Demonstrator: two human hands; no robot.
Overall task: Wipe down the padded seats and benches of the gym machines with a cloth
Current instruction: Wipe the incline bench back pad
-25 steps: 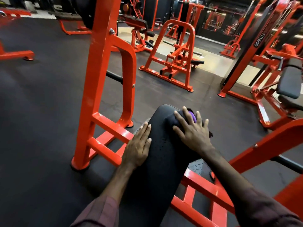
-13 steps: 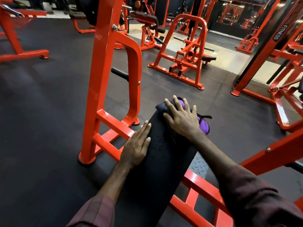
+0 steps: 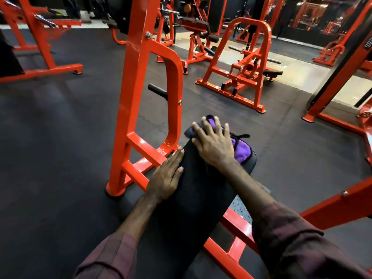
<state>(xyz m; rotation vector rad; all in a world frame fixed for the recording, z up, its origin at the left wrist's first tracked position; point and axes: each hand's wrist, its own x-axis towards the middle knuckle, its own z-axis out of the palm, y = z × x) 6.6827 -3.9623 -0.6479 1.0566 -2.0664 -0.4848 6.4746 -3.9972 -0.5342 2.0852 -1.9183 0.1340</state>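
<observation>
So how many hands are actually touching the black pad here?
2. The left hand rests flat on the pad's left edge; the right hand presses the purple cloth onto its far end.

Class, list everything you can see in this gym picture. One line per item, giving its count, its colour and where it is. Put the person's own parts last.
Padded bench: one, black, centre foreground.
Cloth: one, purple and grey, at the bench's far end, under the right hand.
Upright frame: one, orange, left of the bench.
Peg: one, black, sticking out of that frame.
Arched machine: one, orange, behind the bench.
Floor: black rubber, with a pale strip at the back.
Sleeves: two, dark maroon, bottom.
Left hand: flat on the bench's left edge.
Right hand: spread, pressing the cloth.
</observation>
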